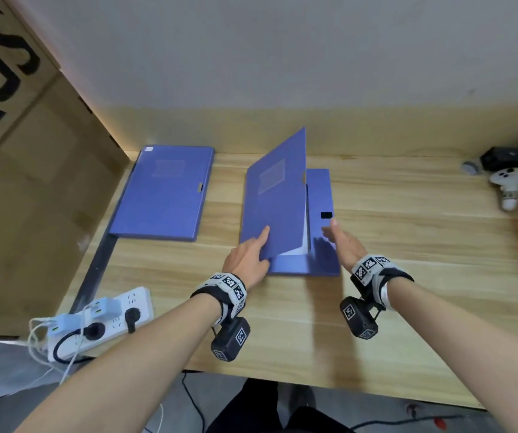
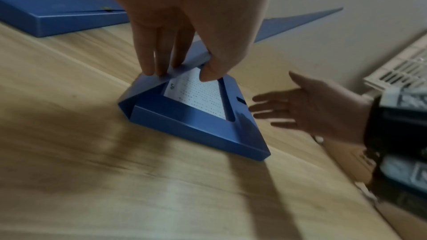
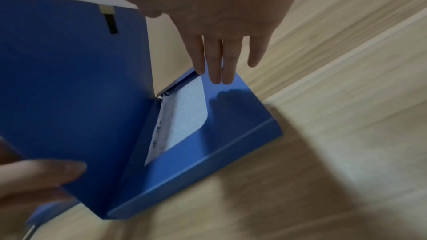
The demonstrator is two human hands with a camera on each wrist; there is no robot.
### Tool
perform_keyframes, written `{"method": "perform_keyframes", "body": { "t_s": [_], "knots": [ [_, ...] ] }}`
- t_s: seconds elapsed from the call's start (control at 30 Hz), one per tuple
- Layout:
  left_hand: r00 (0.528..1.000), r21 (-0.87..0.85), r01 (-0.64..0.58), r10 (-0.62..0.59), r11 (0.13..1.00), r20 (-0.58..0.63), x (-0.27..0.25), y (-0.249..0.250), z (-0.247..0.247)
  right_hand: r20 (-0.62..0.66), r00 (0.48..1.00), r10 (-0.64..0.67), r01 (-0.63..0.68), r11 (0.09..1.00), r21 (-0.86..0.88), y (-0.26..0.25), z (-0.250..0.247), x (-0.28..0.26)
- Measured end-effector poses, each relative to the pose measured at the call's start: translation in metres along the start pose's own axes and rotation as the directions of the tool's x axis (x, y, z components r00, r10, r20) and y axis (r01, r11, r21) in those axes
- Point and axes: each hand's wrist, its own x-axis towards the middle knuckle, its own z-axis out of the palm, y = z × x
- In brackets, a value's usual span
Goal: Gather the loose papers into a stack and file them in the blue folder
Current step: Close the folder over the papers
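Observation:
A blue box folder [image 1: 323, 195] lies mid-table with its lid [image 1: 273, 198] raised about halfway. White printed papers [image 1: 298, 250] lie inside it, and they also show in the left wrist view as papers [image 2: 198, 96] and in the right wrist view as papers [image 3: 184, 114]. My left hand [image 1: 248, 254] pinches the lid's near corner between thumb and fingers [image 2: 148, 65]. My right hand [image 1: 342, 242] is open with straight fingers [image 3: 217, 72], just above the folder's right flap [image 3: 238, 109], and holds nothing.
A second blue folder [image 1: 161, 192] lies closed at the left. A power strip [image 1: 101, 320] sits at the near left edge. A white controller [image 1: 507, 185] and a black device [image 1: 507, 157] are at the far right. A cardboard box [image 1: 33, 182] stands on the left.

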Motion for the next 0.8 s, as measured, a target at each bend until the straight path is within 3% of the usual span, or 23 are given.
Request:
{"method": "perform_keyframes", "body": {
  "t_s": [0.1,0.23,0.37,0.47,0.63,0.8],
  "knots": [
    [0.998,0.137,-0.033,0.027,0.990,0.049,0.005,0.007,0.008,-0.089,0.994,-0.061,0.073,0.987,0.145,-0.010,-0.008,0.006],
    [0.990,0.214,-0.090,0.064,0.973,0.125,0.014,0.005,0.016,-0.139,0.982,-0.126,0.135,0.989,0.057,-0.009,-0.014,0.020],
    [0.979,0.158,-0.120,0.090,0.980,0.183,0.028,-0.006,0.013,-0.208,0.976,-0.059,0.086,0.989,0.124,0.002,-0.016,0.029],
    [0.993,0.064,-0.046,0.039,0.997,0.110,0.047,-0.016,0.005,-0.245,0.970,-0.007,0.033,0.994,0.105,0.009,-0.018,0.032],
    [0.986,-0.089,0.169,-0.169,0.981,0.017,0.092,-0.035,0.003,-0.205,0.976,0.067,-0.102,0.981,-0.166,0.021,-0.019,0.047],
    [0.958,-0.239,0.285,-0.286,0.928,0.031,0.134,-0.047,0.016,-0.183,0.969,0.164,-0.231,0.862,-0.451,0.020,-0.022,0.055]
  ]
}}
